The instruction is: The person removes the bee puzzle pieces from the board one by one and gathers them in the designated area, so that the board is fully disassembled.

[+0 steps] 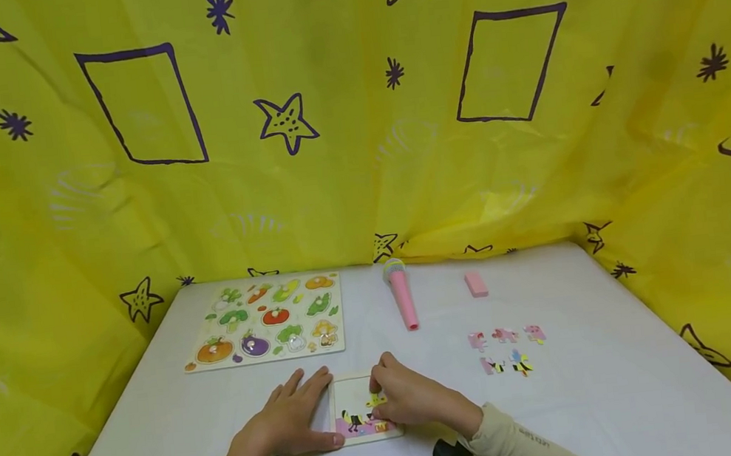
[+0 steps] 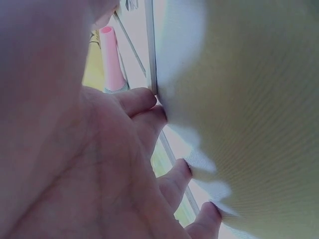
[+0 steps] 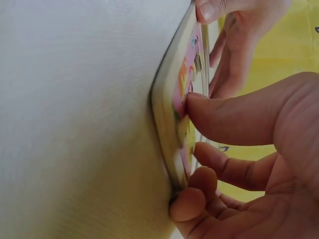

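Left hand (image 1: pixel 294 420) spread, thumb bracing the jigsaw tray (image 1: pixel 349 393), the right hand (image 1: pixel 413 395) seemingly pinches a yellow puzzle piece (image 1: pixel 375 400) under curled fingers, best squared before pressing.

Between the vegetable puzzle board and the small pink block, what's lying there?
A pink microphone, with bare white tabletop on either side of it; the head view shows this.

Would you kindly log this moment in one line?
left hand: touches puzzle tray | right hand: pinches yellow piece at tray | loose pieces: five, right of tray
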`<state>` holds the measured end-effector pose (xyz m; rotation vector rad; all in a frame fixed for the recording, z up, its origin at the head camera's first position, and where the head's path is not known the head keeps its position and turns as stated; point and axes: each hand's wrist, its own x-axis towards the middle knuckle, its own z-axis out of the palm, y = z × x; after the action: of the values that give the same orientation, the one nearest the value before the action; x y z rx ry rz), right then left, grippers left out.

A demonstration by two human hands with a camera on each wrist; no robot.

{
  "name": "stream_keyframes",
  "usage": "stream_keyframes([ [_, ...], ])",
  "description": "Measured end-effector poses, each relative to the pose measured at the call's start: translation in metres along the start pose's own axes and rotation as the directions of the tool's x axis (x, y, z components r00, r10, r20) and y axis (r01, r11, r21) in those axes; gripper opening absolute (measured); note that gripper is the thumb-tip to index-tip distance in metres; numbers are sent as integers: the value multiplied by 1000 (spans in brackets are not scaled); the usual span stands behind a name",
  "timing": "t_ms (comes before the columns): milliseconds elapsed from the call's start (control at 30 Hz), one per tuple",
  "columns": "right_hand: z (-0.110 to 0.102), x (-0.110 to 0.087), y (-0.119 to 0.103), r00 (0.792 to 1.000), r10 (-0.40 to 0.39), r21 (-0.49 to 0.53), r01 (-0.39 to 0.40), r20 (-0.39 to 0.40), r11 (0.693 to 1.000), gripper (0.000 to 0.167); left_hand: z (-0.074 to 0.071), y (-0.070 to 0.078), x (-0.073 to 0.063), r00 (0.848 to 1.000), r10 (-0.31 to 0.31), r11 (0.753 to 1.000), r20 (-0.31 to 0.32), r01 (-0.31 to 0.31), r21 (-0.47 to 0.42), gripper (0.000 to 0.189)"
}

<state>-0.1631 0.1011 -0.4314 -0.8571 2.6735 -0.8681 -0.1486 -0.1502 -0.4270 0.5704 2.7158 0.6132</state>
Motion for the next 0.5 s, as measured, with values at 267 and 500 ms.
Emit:
stream_keyframes([
  [267, 3, 0, 0, 1000, -13, -9, 13, -6, 1000, 29, 0, 0, 1, 1000, -23, 1000, 8, 23, 14, 98],
  [500, 3, 0, 0, 999, -34, -34, 34, 0, 999, 27, 1, 0, 1, 1000, -15, 1000, 11, 15, 16, 99],
])
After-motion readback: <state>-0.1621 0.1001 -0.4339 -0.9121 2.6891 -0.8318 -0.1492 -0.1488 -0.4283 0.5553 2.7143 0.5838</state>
